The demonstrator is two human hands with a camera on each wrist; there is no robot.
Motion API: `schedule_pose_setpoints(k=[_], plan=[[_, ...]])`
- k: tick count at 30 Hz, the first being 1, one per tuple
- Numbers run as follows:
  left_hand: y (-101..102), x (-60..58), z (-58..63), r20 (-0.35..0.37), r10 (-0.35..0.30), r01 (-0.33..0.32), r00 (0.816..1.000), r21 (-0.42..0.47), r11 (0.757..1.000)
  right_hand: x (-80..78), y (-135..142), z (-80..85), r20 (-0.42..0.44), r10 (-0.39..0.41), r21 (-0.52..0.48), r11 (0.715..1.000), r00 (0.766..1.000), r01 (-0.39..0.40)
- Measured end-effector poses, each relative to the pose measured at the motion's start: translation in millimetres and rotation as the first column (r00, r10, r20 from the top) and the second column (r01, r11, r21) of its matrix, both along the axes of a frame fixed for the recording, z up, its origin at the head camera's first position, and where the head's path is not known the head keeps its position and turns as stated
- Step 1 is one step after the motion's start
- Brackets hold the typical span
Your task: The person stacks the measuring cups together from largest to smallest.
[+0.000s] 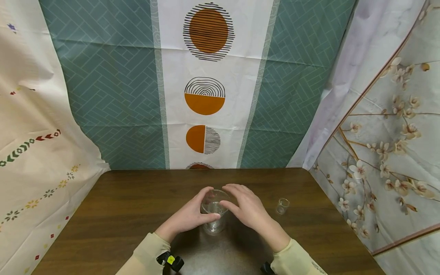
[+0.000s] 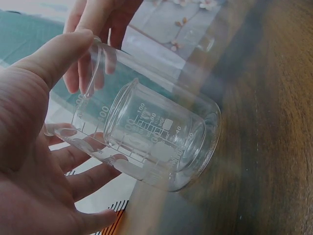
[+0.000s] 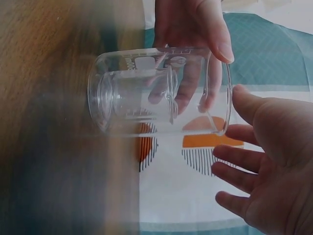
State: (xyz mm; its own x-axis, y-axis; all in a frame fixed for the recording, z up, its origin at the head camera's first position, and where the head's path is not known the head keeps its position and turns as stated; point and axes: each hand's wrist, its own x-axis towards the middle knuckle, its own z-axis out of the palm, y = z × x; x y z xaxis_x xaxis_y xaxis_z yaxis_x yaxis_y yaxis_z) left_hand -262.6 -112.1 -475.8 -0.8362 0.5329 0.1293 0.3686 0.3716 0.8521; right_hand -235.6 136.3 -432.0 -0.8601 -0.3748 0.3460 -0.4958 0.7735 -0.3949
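A large clear glass beaker (image 1: 214, 229) with white graduations stands upright on the brown table, a smaller graduated beaker (image 2: 155, 128) nested inside it. My left hand (image 1: 190, 214) holds the large beaker near its rim, thumb on the near side and fingers curved around the far side. Through the glass in the right wrist view, the left fingers (image 3: 188, 88) show behind the wall. On the opposite side my right hand (image 1: 250, 208) hovers by the rim, fingers loosely spread and holding nothing.
A tiny glass beaker (image 1: 282, 206) stands on the table (image 1: 137, 198) to the right of my right hand. Behind the table's far edge hangs a green and white patterned curtain (image 1: 113, 84). Flowered cloth (image 1: 388, 152) hangs along the right side.
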Motion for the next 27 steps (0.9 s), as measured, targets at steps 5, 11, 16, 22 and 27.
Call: schedule_pose_setpoints(k=[5, 11, 16, 22, 27], plan=[[0, 0.5, 0.2, 0.006, 0.001, -0.001, 1.0, 0.005, 1.0, 0.3, 3, -1.5, 0.0, -0.001, 0.002, 1.0, 1.0, 0.001], [0, 0.0, 0.2, 0.008, 0.0, 0.0, 1.0, 0.009, 1.0, 1.3, 5, -2.5, -0.001, -0.007, 0.009, 1.0, 1.0, 0.007], [0, 0.4, 0.7, 0.002, 0.005, -0.005, 1.0, 0.003, 1.0, 2.7, 7, -2.7, -0.006, -0.014, 0.015, 1.0, 1.0, 0.014], [0, 0.7, 1.1, -0.003, 0.009, -0.009, 1.0, -0.002, 1.0, 4.9, 10, -3.7, -0.021, -0.028, 0.035, 0.999, 0.999, 0.029], [0, 1.1, 1.6, -0.002, 0.016, -0.016, 1.0, -0.01, 1.0, 5.8, 14, -3.7, -0.036, -0.043, 0.043, 0.998, 0.998, 0.044]])
